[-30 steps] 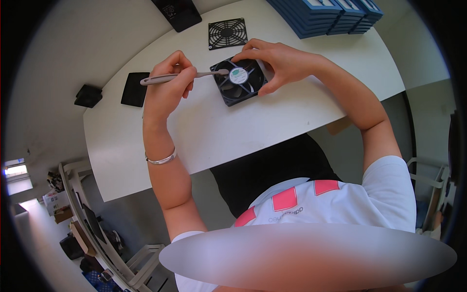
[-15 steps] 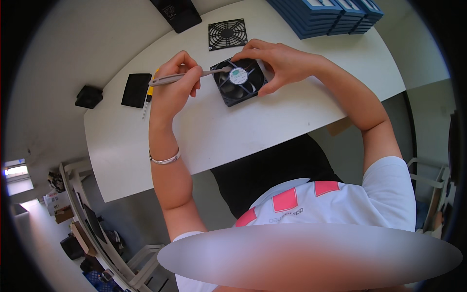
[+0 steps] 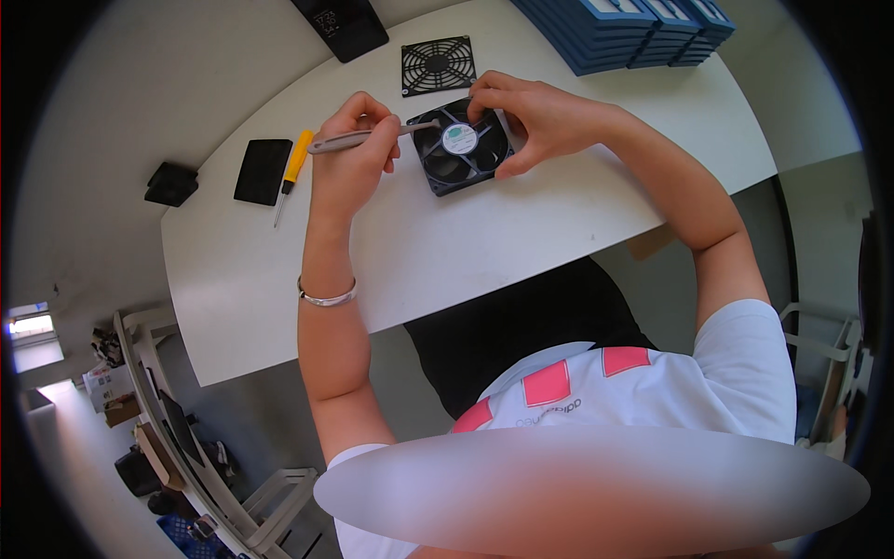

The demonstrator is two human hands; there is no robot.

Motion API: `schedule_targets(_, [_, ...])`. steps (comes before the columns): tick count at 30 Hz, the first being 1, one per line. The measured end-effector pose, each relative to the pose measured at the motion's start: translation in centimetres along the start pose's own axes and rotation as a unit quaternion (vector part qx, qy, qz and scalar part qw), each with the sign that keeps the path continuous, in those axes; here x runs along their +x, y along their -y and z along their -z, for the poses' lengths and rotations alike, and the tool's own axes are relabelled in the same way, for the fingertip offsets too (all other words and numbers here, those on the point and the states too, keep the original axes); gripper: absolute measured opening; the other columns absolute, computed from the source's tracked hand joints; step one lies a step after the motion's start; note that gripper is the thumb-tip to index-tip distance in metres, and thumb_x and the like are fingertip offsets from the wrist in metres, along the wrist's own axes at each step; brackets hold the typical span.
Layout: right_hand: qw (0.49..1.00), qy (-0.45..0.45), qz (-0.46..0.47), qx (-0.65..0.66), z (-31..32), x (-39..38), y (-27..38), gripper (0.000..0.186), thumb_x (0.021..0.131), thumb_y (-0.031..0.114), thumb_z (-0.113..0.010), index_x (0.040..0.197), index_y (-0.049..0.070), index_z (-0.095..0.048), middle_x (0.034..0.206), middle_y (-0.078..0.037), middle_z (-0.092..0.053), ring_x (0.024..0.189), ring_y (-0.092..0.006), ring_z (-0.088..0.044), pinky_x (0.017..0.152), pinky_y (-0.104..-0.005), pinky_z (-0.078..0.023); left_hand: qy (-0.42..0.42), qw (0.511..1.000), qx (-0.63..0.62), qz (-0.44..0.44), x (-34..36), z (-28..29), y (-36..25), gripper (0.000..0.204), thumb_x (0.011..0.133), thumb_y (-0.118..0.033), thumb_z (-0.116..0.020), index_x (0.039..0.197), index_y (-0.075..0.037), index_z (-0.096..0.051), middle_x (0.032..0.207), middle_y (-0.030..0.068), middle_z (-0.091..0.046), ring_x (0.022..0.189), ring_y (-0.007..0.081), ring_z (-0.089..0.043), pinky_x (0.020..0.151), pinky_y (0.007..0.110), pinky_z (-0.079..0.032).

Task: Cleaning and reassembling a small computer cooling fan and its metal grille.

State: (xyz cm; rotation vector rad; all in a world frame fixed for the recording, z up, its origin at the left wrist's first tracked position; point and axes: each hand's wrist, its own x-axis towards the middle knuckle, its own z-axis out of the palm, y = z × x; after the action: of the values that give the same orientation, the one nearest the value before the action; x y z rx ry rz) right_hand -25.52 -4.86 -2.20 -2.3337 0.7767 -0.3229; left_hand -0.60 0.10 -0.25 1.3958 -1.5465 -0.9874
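Your left hand [image 3: 349,158] is gripping a grey tool [image 3: 340,143], your right hand [image 3: 533,114] a fan [image 3: 459,142]; a grille [image 3: 438,65] and screwdriver [image 3: 297,158] are lying near.

Screwdriver [image 3: 296,160] left of fan [image 3: 459,141], grille [image 3: 438,64] behind

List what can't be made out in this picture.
In the head view:
Grey-handled brush: the tip is too small to tell whether it touches the cooling fan's blades.
Part of the brush handle: hidden by the left hand.
Cooling fan's upper right corner: covered by the right hand.
Blue box stack: cut off by the top edge.
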Motion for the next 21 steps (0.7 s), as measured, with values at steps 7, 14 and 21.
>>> schedule_targets(7, [1.0, -0.028, 0.013, -0.008, -0.5, 0.1, -0.4, 0.068, 0.062, 0.024, -0.08, 0.121, 0.005, -0.051, 0.114, -0.01, -0.045, 0.076, -0.0189, -0.055, 0.065, -0.0292, -0.047, 0.013, 1.0, 0.008, 0.004, 0.0, -0.3, 0.0, 0.011, 0.087, -0.012, -0.058, 0.082, -0.003, -0.057, 0.063, 0.0028, -0.058, 0.056, 0.0061, -0.051, 0.051, 0.02, -0.04])
schedule_targets(14, [1.0, 0.0, -0.015, -0.02, 0.1, -0.1, 0.3, 0.069, 0.065, 0.033, -0.078, 0.121, 0.002, -0.052, 0.117, -0.013, -0.048, 0.085, -0.0261, -0.06, 0.075, -0.0353, -0.05, 0.025, 0.999, -0.038, 0.021, 0.7, 1.7, 0.8, 0.01, 0.086, -0.012, -0.058, 0.08, -0.003, -0.057, 0.065, 0.0032, -0.057, 0.059, 0.0076, -0.051, 0.054, 0.022, -0.04])
schedule_targets(21, [1.0, -0.002, -0.012, -0.01, -0.2, 0.0, 0.0, 0.067, 0.064, 0.03, -0.08, 0.12, 0.004, -0.052, 0.116, -0.011, -0.046, 0.079, -0.0227, -0.057, 0.07, -0.0328, -0.048, 0.055, 0.996, -0.065, 0.019, 0.6, 0.1, 0.8, 0.011, 0.085, -0.012, -0.059, 0.079, -0.004, -0.056, 0.065, 0.0026, -0.056, 0.058, 0.0077, -0.051, 0.056, 0.022, -0.041])
